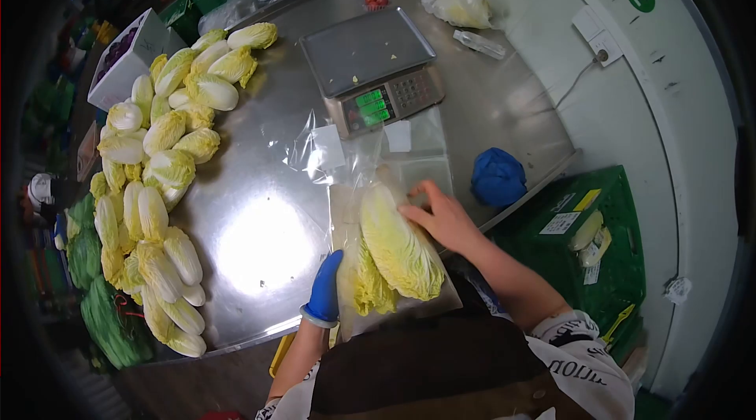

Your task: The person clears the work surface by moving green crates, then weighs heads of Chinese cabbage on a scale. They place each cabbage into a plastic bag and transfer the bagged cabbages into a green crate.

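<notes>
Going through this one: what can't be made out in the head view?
All head view.
Scale display: green digits too small and blurred to read.
Left hand: fingers hidden behind the bag, grip unclear.
Right hand: fingertips blurred at the bag mouth, grip unclear.
Crate labels: too small to read.
Table: glare washes out its middle.

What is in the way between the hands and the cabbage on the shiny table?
Nothing visible for the right hand, which touches the big cabbage. The gloved left hand is at the clear bag edge; only thin film may lie between it and the smaller cabbage.
</notes>
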A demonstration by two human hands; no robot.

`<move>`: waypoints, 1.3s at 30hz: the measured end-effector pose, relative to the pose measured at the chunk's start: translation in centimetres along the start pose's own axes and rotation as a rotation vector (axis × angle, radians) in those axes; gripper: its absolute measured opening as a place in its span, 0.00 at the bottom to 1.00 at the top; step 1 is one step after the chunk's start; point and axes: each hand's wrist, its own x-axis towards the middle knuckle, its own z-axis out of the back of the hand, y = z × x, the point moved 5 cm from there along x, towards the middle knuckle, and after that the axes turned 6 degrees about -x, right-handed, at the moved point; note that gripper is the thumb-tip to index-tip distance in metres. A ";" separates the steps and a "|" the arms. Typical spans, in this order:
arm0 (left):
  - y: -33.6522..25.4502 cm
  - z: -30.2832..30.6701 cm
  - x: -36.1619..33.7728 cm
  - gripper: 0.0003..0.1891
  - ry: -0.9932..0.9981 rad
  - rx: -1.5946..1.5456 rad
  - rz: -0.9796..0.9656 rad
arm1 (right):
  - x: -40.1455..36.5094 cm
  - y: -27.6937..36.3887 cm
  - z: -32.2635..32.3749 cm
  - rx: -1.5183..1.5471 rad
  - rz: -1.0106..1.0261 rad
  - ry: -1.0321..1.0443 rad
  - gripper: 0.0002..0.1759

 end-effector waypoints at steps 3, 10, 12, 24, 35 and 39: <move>-0.8 -2.8 -1.3 0.22 0.061 -0.088 0.044 | 2.5 0.1 -0.5 0.049 -0.041 0.033 0.22; -0.8 -2.9 -2.3 0.26 0.047 -0.141 0.010 | 1.0 -0.6 -3.2 -0.129 0.224 -0.135 0.17; -0.5 -2.9 -2.7 0.27 0.069 -0.197 0.062 | 0.5 -0.1 -3.0 -0.097 0.236 -0.108 0.15; 0.6 -1.0 -5.0 0.24 -0.073 -0.137 -0.013 | -5.0 -1.0 -3.2 -0.084 0.354 0.223 0.11; 0.3 3.5 -4.7 0.16 -0.299 0.618 -0.335 | -6.4 -3.9 -4.1 0.094 0.117 0.616 0.11; 1.2 5.1 -4.8 0.13 -0.284 0.851 -0.423 | -6.3 -6.3 -5.0 0.159 -0.010 0.663 0.12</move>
